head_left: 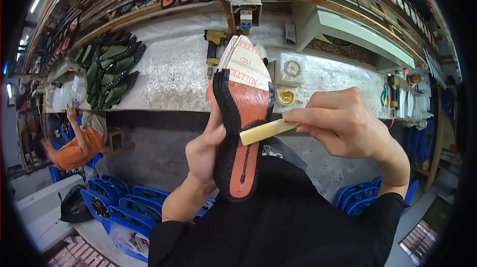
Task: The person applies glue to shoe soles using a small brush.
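The left hand grips a shoe from its left side, thumb along the black edge, the other fingers mostly hidden behind it. The shoe is held sole side up in front of the person's black shirt, its pale, printed toe pointing far over the desk and its heel near the shirt. The right hand pinches a pale yellow strip between thumb and fingers; the strip's left end lies over the red middle of the sole, just beside a dark patch.

On the desk, a black and yellow tool lies left of the toe, and a clear container and a small yellow dish sit to its right. Farther left is a pile of dark green and glittery black pieces. A person in orange is at the far left.
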The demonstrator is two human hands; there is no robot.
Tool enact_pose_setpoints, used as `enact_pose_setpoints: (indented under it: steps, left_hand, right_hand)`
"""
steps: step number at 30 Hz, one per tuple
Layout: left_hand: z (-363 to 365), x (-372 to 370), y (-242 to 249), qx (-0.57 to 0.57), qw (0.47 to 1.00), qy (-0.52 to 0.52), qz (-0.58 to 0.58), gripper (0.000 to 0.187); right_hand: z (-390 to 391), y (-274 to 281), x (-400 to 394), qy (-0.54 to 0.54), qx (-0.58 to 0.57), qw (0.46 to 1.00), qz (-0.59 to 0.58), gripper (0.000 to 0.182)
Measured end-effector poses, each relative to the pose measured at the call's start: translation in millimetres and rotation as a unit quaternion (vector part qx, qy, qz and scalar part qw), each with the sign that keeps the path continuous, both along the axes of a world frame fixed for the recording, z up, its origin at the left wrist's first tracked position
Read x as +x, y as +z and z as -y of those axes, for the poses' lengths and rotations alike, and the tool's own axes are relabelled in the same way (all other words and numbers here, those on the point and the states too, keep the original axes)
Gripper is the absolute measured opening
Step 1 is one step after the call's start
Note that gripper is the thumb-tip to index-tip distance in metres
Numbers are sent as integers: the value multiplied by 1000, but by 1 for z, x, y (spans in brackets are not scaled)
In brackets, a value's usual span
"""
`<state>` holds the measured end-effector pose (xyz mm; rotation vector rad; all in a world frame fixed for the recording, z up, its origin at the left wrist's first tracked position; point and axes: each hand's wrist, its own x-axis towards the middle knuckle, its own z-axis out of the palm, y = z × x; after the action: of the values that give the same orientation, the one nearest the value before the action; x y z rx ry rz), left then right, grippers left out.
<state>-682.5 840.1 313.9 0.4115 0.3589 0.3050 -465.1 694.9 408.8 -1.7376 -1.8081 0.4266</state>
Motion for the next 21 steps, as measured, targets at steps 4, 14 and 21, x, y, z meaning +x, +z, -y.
enact_pose_setpoints:
  steps: [4, 14, 21]
  left_hand:
    - [-2, 1, -8, -16, 999, 17, 25, 65]
    - [-11, 3, -17, -88, 995, 44, 34, 68]
    - [-7, -2, -20, -24, 991, 14, 128, 78]
  right_hand:
    - [-6, 0, -7, 43, -22, 999, -3, 31]
    - [1, -9, -15, 74, -3, 979, -188, 30]
    - [-29, -41, 14, -57, 87, 994, 39, 28]
